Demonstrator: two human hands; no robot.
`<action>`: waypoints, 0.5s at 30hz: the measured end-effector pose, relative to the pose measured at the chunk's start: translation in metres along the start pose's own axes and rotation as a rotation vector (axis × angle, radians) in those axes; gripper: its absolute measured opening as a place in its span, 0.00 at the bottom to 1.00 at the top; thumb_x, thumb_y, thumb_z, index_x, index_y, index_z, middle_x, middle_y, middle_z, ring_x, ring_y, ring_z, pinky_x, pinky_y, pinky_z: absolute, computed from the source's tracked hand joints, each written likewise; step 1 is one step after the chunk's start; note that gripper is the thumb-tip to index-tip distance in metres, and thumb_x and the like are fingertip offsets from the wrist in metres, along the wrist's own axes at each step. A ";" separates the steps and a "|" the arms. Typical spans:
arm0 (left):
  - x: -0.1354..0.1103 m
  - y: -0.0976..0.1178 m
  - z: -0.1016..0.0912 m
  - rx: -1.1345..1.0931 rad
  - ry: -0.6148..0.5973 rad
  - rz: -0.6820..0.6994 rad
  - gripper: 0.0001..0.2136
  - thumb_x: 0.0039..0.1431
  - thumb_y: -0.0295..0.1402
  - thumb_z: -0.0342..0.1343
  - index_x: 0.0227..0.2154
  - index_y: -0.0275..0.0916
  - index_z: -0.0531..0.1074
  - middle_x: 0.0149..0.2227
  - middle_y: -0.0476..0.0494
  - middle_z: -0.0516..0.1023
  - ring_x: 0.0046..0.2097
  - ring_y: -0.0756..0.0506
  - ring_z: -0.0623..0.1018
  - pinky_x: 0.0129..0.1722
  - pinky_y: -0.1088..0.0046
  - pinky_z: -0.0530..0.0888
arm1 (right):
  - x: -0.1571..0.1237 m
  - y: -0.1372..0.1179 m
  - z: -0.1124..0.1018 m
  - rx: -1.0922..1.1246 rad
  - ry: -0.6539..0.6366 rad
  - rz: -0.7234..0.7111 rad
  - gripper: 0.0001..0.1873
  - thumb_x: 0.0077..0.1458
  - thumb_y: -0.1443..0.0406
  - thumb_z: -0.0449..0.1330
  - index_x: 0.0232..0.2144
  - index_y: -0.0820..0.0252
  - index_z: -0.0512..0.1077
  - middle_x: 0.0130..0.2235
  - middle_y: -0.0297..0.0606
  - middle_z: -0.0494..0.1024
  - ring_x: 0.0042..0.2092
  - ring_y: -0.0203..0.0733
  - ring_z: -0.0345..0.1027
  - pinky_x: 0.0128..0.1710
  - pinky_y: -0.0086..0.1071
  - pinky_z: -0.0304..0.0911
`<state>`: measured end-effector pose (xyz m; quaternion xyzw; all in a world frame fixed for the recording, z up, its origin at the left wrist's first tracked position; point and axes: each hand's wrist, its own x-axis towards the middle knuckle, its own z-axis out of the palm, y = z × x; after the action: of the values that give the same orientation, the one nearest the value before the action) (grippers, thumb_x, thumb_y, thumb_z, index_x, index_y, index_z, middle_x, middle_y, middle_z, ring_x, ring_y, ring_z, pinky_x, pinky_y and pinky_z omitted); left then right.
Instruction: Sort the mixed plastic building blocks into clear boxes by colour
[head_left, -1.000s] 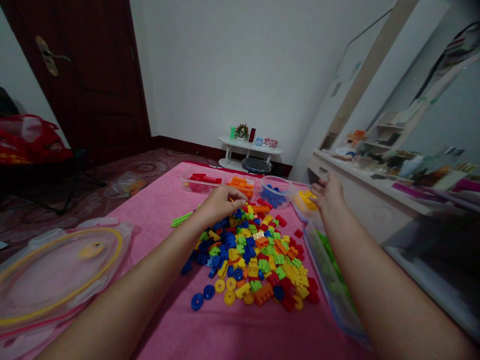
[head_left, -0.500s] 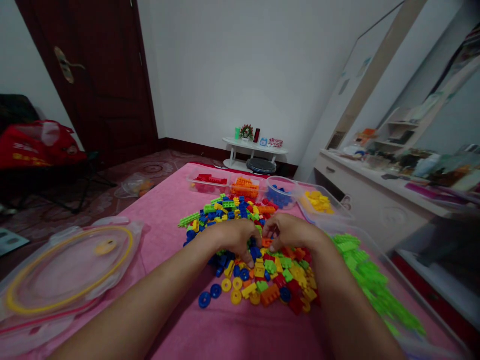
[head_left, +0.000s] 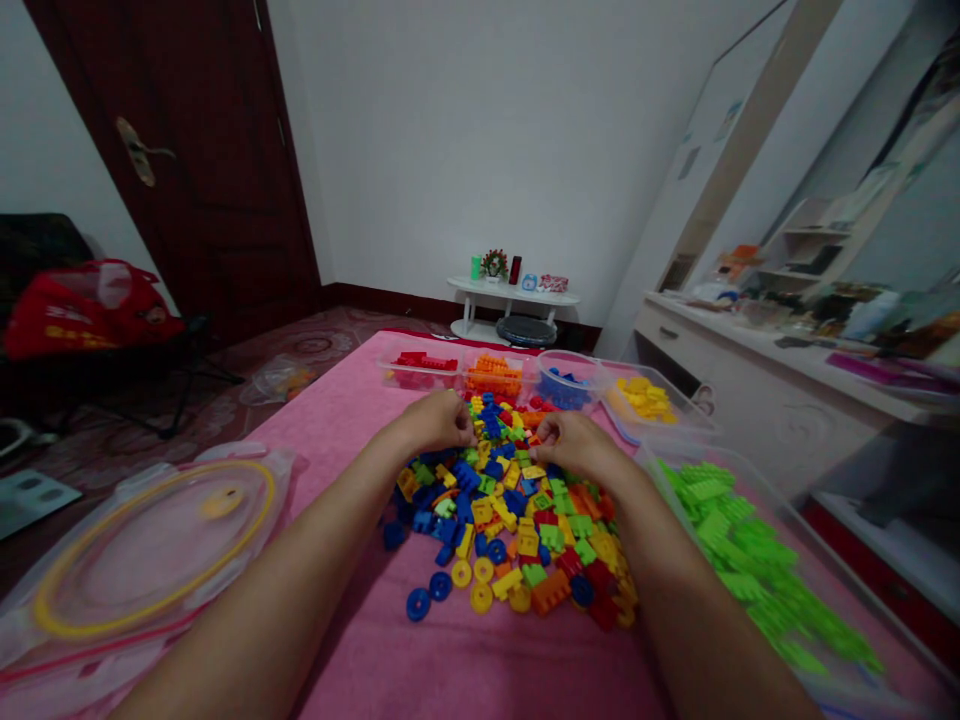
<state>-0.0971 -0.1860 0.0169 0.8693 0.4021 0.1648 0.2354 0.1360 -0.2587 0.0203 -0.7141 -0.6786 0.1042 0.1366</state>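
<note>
A loose pile of toy building bricks [head_left: 487, 510] in red, yellow, blue, green and orange covers the middle of the pink cloth [head_left: 465, 670]. My left hand [head_left: 441, 420] is at the far left part of the pile, its fingers curled closed; what they hold, if anything, is hidden. Over the right side of the pile, my right hand [head_left: 570, 442] has its fingertips pinched together among the bricks. I cannot make out what lies between them. Blue wheels [head_left: 418, 604] and yellow wheels [head_left: 481, 598] lie along the near edge.
Beyond the pile stand clear containers of red bricks [head_left: 424, 365], orange bricks [head_left: 493, 375], blue bricks [head_left: 564, 388] and yellow bricks [head_left: 643, 398]. A larger box of green bricks [head_left: 739, 550] is at right. Clear lids, one with a yellow ring [head_left: 52, 590], lie at left.
My left hand has moved away and left from the pile's middle to its far left side. My right hand has shifted slightly farther away. More bricks show between them.
</note>
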 end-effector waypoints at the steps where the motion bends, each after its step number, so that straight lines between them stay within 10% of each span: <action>1: 0.002 -0.006 -0.003 0.002 0.056 -0.032 0.04 0.43 0.33 0.61 0.21 0.38 0.78 0.21 0.47 0.76 0.25 0.49 0.73 0.25 0.78 0.65 | 0.002 0.003 0.000 0.014 0.030 0.002 0.11 0.43 0.59 0.63 0.29 0.59 0.72 0.31 0.37 0.77 0.31 0.39 0.68 0.25 0.28 0.52; 8: 0.009 -0.003 0.010 0.019 0.368 0.051 0.22 0.51 0.37 0.58 0.51 0.37 0.71 0.50 0.39 0.75 0.48 0.42 0.74 0.49 0.67 0.69 | 0.007 0.015 0.003 -0.025 0.251 0.028 0.19 0.51 0.62 0.57 0.47 0.54 0.72 0.39 0.41 0.77 0.39 0.44 0.69 0.34 0.31 0.57; 11: 0.007 0.009 0.028 0.060 0.315 0.239 0.33 0.51 0.39 0.60 0.61 0.40 0.58 0.63 0.37 0.59 0.62 0.39 0.61 0.59 0.62 0.61 | 0.009 0.016 0.011 -0.054 0.184 0.055 0.16 0.48 0.62 0.59 0.42 0.55 0.74 0.37 0.41 0.77 0.38 0.45 0.69 0.33 0.31 0.57; 15: 0.006 0.012 0.037 0.158 0.125 0.317 0.24 0.52 0.41 0.59 0.53 0.42 0.70 0.56 0.38 0.69 0.57 0.39 0.68 0.56 0.64 0.63 | 0.012 0.019 0.018 0.001 0.100 0.008 0.12 0.44 0.65 0.60 0.35 0.57 0.75 0.32 0.36 0.76 0.33 0.40 0.68 0.30 0.30 0.56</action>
<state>-0.0679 -0.1989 -0.0069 0.9256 0.2859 0.2213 0.1121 0.1487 -0.2464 -0.0024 -0.7210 -0.6681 0.0691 0.1706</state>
